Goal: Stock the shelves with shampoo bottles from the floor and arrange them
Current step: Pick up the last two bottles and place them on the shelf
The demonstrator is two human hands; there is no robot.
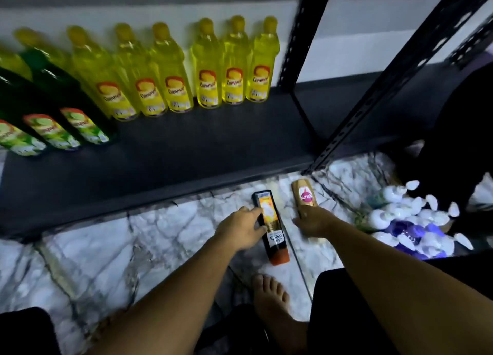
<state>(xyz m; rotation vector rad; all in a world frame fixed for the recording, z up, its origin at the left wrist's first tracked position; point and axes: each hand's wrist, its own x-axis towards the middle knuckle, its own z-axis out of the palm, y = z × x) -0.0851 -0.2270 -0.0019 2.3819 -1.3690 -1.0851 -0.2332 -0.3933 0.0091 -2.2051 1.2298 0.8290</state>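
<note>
I note both bare arms stretched forward and down. Left hand point(244, 228) grips the black shampoo bottle point(276, 241); right hand point(314, 221) curls over the gold Sunsilk bottle point(305, 194).

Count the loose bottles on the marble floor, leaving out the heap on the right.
2: a black flat bottle with an orange cap gripped by the left hand, and a gold plastic bottle beside it under the right hand.
</note>
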